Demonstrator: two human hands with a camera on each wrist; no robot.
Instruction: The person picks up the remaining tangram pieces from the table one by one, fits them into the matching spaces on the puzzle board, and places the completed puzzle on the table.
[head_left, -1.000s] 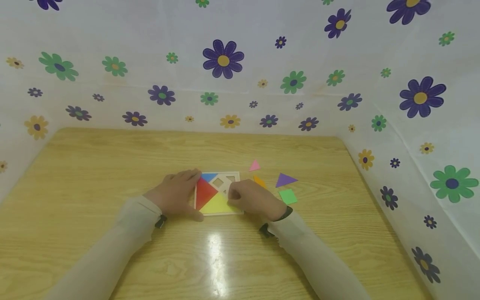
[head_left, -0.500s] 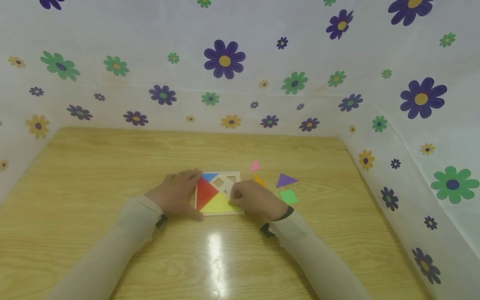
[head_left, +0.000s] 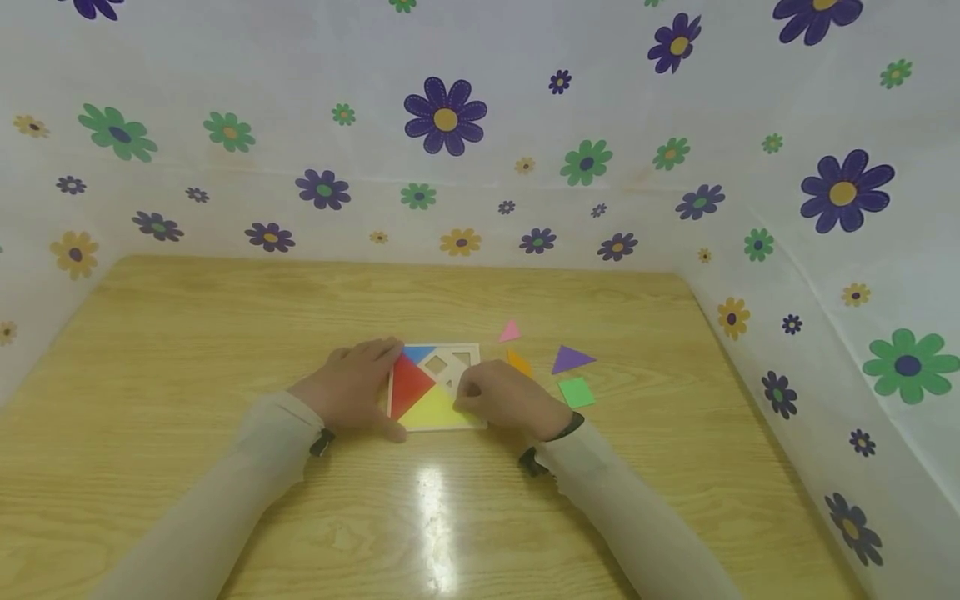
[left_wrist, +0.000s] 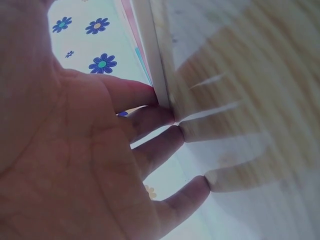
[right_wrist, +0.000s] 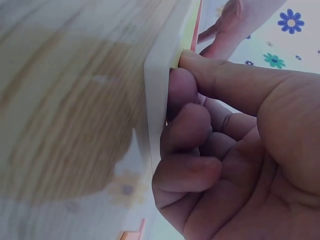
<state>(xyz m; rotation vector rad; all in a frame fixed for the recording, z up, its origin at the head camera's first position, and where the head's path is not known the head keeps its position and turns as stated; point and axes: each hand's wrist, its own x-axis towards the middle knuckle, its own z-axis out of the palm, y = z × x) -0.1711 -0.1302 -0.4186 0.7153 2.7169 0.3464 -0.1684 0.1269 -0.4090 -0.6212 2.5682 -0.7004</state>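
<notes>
A pale tangram tray (head_left: 452, 372) lies flat on the table, holding a blue triangle (head_left: 417, 353), a red triangle (head_left: 409, 388) and a yellow triangle (head_left: 430, 412). Bare cut-outs show in its upper right part. My left hand (head_left: 351, 385) rests at the tray's left side, fingers spread; in the left wrist view its fingertips touch the tray edge and the tabletop. My right hand (head_left: 513, 400) is over the tray's right side with fingers curled. In the right wrist view its thumb (right_wrist: 200, 67) and forefinger pinch at the corner of the yellow triangle.
Right of the tray lie a pink triangle (head_left: 511, 332), a purple triangle (head_left: 572, 360), a green square (head_left: 577, 392) and an orange piece (head_left: 519, 362) partly behind the right hand. A flower-printed white cloth (head_left: 375, 150) walls in the wooden table (head_left: 225, 325).
</notes>
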